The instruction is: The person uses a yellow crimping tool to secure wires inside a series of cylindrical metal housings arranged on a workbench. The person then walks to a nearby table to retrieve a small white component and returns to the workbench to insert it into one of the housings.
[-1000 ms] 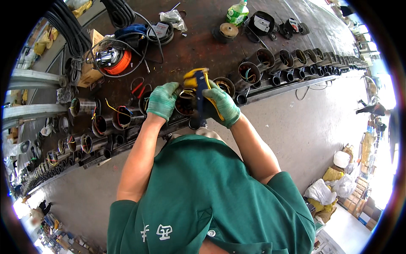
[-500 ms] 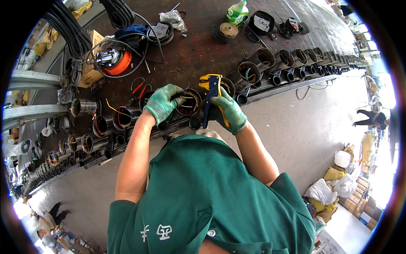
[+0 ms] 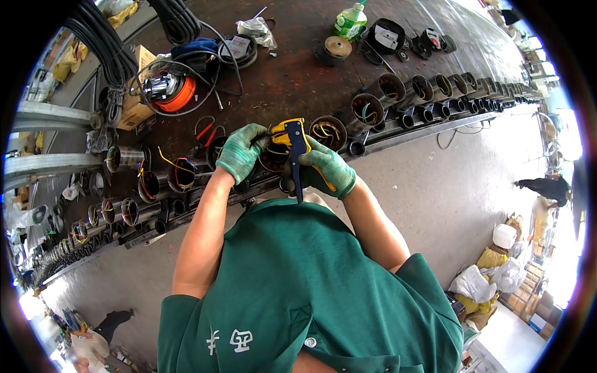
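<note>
Running in a bent row past both hands, round metal motor housings (image 3: 367, 110) lie open-mouthed on the dark brown workbench (image 3: 292, 81), each holding copper windings and loose coloured wire ends. One such housing (image 3: 328, 132) sits just beyond the right hand, with yellow and pale leads curled inside it; another, darker one (image 3: 273, 158) lies between the two hands, partly hidden by them. Further to the left of the left hand, similar housings (image 3: 177, 174) show red, yellow and black leads spilling from their mouths.

The left hand (image 3: 241, 152), in a green knitted glove, is pinched shut on a thin dark wire (image 3: 268, 133) at the tool's head, wrist bent downward, forearm bare. The right hand (image 3: 328, 171), gloved alike, is wrapped tight around the handles of a yellow and blue wire-stripping tool (image 3: 293, 140), whose head touches the left fingertips while its blue handle points back toward the person's green shirt (image 3: 311, 286). Beyond the left hand lies an orange cable reel (image 3: 171, 93).
</note>
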The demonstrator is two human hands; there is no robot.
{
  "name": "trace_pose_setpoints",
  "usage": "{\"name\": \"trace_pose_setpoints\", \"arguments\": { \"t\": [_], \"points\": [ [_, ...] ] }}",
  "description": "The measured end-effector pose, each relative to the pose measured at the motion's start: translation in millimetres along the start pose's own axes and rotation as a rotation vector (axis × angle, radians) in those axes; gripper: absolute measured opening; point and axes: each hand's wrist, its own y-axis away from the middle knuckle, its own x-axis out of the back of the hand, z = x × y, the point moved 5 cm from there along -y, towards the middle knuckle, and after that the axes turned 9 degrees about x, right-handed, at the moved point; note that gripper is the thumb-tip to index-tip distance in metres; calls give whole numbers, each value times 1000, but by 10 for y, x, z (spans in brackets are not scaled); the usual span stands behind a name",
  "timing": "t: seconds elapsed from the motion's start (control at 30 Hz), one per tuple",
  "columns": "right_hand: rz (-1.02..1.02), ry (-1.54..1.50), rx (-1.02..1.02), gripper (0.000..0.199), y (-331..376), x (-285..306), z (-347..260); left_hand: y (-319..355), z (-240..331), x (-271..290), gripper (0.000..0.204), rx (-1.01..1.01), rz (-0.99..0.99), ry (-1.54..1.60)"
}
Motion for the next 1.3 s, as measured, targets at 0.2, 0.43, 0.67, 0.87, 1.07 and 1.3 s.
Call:
{"name": "trace_pose_setpoints", "arguments": {
  "t": [0.2,0.43,0.67,0.87,1.07,1.3],
  "points": [
    [36,-15,-21,61,-3,-38,-39,30,54,18,20,-9,38,-8],
    [140,223,-10,47,-124,56,-15,37,19,-11,12,49,78,-3],
    [245,149,386,60,-223,122,-239,5,-45,-50,12,169,67,64],
    [259,379,297,63,-46,207,-304,12,41,-14,14,-86,151,-171],
    [294,285,222,64,103,255,-68,72,332,42,18,-240,101,-176],
    [310,276,210,60,175,279,-64,156,335,174,38,-235,-175,-171]
  ]
}}
